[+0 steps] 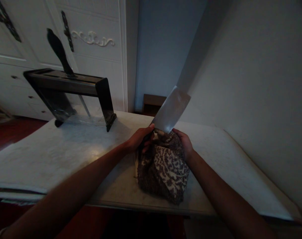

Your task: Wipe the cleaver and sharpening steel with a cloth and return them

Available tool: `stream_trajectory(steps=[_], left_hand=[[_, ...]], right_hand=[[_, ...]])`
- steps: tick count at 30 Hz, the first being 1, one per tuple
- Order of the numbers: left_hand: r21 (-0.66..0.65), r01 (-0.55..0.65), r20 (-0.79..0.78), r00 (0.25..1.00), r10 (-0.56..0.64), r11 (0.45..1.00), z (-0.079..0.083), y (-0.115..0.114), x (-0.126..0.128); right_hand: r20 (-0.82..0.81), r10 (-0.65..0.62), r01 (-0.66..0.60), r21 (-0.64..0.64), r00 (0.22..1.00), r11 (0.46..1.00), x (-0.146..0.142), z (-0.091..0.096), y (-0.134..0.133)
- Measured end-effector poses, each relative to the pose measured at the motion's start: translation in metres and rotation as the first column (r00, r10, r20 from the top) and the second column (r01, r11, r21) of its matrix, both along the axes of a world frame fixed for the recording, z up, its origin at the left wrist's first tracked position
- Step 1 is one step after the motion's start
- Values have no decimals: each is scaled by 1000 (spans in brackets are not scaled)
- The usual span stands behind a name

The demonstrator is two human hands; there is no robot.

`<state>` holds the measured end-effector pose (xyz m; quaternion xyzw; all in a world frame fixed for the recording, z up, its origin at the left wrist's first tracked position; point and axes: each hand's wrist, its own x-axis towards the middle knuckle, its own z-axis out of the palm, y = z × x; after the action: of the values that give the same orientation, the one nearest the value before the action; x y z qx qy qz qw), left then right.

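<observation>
My left hand (141,138) is wrapped round the dark handle of a cleaver (171,109). Its broad, shiny blade tilts up and away to the right, above the table. A brown towel (169,167) with a cream pattern hangs from my right hand (185,143), bunched near the base of the blade. The fingertips of that hand are partly hidden behind the cloth and blade. The towel's lower part hangs over the near side of the table.
A knife block (66,81) with a dark frame and clear lower part stands on the white marbled table (76,149) at left, one black-handled knife (58,49) in it. White cabinets (96,63) rise behind; a pale wall (260,83) bounds the right. A brown wooden piece (153,101) shows beyond the table.
</observation>
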<state>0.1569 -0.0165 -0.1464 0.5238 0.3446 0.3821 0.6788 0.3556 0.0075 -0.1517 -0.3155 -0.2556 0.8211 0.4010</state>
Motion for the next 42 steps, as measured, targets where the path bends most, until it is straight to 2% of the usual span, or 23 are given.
stream_trajectory(steps=[7, 10, 13, 17, 19, 21, 24, 26, 29, 31, 34, 37, 40, 42], left_hand=[[24, -66, 79, 995, 64, 998, -3, 0, 0], [36, -127, 85, 989, 123, 991, -4, 0, 3], [81, -208, 56, 977, 204, 975, -8, 0, 6], [166, -315, 24, 949, 316, 934, -16, 0, 9], [263, -363, -17, 925, 380, 894, -19, -2, 10], [399, -374, -91, 892, 442, 837, -19, -5, 10], [576, -308, -250, 816, 521, 757, -14, -10, 11], [625, -242, -368, 747, 553, 742, -11, -13, 12], [635, -174, -502, 647, 574, 752, -8, -13, 14], [634, -154, -537, 618, 575, 758, -8, -13, 15], [627, -139, -544, 626, 559, 766, -7, -13, 15], [623, -138, -534, 645, 547, 770, -7, -14, 14], [613, -134, -483, 716, 504, 779, -8, -14, 12], [602, -170, -393, 787, 475, 780, -10, -13, 11]], right_hand=[[38, -194, 191, 58, 980, 980, 13, 2, 13], [116, -303, 306, -9, 946, 952, 19, 1, 18], [163, -351, 364, -59, 922, 929, 19, 2, 17], [144, -324, 337, -75, 935, 938, 12, 6, 9], [123, -272, 281, -67, 955, 957, 7, 7, 3], [88, -193, 195, -6, 977, 981, 2, 7, -4], [29, -86, 81, 141, 996, 987, -7, 10, -16], [-15, -54, 56, 195, 998, 979, -11, 14, -23], [-73, -58, 69, 171, 996, 983, -14, 20, -29], [-82, -84, 92, 112, 993, 989, -14, 21, -30], [-68, -132, 135, 43, 989, 990, -14, 18, -26], [-64, -151, 154, 38, 986, 987, -15, 14, -24], [-60, -93, 96, 51, 994, 994, -18, 13, -26], [-43, -26, 29, 59, 999, 998, -21, 13, -29]])
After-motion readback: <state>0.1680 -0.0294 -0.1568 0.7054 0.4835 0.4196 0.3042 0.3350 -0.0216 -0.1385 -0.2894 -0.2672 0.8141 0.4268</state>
